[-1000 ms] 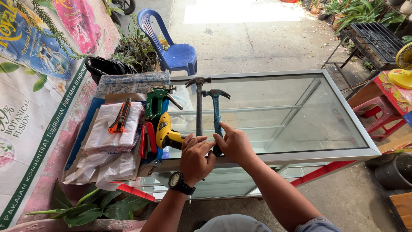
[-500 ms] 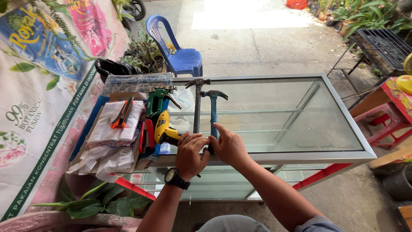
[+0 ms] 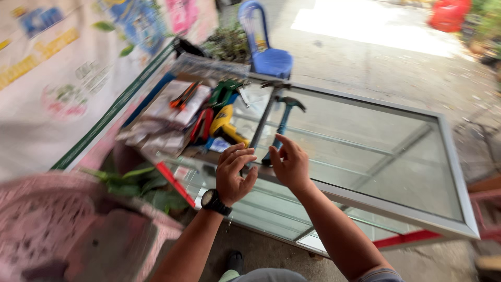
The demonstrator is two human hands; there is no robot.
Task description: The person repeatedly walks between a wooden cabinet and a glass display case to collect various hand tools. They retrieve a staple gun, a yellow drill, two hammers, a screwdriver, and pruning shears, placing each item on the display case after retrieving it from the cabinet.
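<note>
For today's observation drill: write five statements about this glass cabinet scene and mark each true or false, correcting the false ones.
1. The left hand wears a black wristwatch. True.
2. A blue-handled hammer lies on the glass cabinet top. True.
3. The right hand grips the hammer. False: both hands are open and hold nothing, near the cabinet's front edge.
4. The plastic chair behind the cabinet is red. False: it is blue.
5. A yellow power tool lies to the left of the hammer. True.
</note>
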